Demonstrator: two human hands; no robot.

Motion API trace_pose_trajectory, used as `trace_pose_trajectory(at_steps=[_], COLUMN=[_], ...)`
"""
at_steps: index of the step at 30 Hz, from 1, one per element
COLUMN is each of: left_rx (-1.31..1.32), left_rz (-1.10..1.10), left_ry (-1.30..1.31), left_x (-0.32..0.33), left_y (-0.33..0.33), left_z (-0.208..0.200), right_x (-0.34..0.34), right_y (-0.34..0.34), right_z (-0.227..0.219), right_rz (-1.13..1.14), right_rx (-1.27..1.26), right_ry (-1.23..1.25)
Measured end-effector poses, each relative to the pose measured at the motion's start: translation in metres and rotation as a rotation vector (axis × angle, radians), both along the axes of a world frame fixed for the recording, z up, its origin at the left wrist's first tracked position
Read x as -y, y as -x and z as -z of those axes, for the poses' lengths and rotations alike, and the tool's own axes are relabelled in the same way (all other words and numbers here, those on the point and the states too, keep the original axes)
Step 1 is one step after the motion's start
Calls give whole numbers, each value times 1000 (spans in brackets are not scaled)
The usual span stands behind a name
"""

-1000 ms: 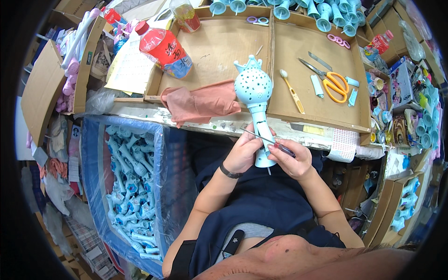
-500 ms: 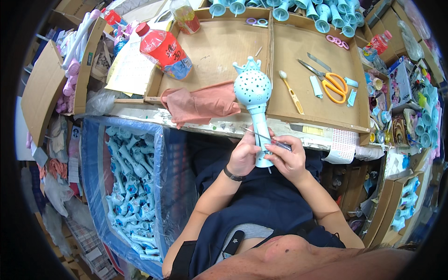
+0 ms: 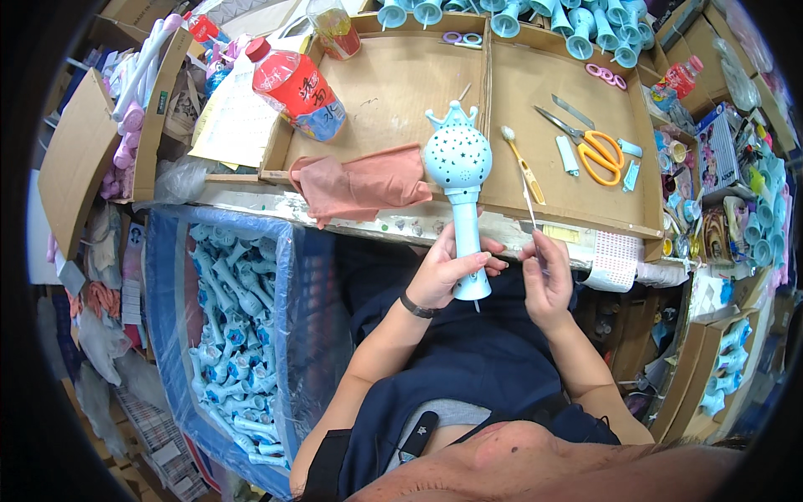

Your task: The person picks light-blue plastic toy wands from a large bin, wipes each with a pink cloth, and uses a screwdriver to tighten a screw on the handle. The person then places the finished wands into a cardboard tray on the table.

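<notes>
My left hand (image 3: 441, 266) is wrapped round the handle of a light blue toy wand (image 3: 457, 159). The wand stands nearly upright, its round star-dotted head and small crown pointing away from me and a thin pin sticking out of its lower end. To the right, apart from the wand, my right hand (image 3: 548, 278) pinches a thin, pale, blade-like tool (image 3: 529, 203) pointing up past the tray edge; its handle is mostly hidden in the fingers. Nearest the wand's head lie a salmon-pink cloth (image 3: 364, 182) on the left and a yellow-handled toothbrush (image 3: 525, 171) on the right.
A cardboard tray (image 3: 401, 100) holds orange-handled scissors (image 3: 598, 155), small blue pieces and plastic rings. A red-labelled bottle (image 3: 297, 88) stands at its left. Beside my left arm, a blue plastic-lined crate (image 3: 288, 351) is filled with blue wand parts. More blue parts (image 3: 579, 33) lie beyond the tray.
The right hand has drawn the thin tool away from the wand to the right, and its tip now points up. The wand has turned slightly, showing a smooth handle side.
</notes>
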State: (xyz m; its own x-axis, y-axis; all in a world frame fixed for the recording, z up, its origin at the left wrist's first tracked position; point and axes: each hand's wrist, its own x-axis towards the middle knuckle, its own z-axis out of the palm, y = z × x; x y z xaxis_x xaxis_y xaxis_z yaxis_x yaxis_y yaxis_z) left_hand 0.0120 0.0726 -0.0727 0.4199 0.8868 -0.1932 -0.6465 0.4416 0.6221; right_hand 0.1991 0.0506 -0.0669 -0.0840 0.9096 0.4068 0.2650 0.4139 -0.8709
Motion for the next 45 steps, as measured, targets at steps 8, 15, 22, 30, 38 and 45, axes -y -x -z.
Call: trace_pose_trajectory(at_steps=[8, 15, 22, 30, 38, 45], left_rx=[-125, -166, -176, -169, -261, -283], left_rz=[-15, -43, -46, -36, -57, -43], left_ry=[32, -11, -30, -32, 13, -21], left_x=[-1, 2, 2, 2, 5, 7], left_y=[-2, -7, -8, -8, -10, -9], left_z=[-8, -9, -10, -6, -5, -3], right_x=[17, 20, 18, 18, 18, 15], right_y=[-39, -37, -38, -36, -39, -51], right_z=[-38, -47, -45, -50, -64, -63], right_rz=[-152, -221, -230, -225, -104, -90], right_rx=[-89, 172, 184, 174, 278, 569], right_ry=[-58, -170, -147, -137, 242, 334])
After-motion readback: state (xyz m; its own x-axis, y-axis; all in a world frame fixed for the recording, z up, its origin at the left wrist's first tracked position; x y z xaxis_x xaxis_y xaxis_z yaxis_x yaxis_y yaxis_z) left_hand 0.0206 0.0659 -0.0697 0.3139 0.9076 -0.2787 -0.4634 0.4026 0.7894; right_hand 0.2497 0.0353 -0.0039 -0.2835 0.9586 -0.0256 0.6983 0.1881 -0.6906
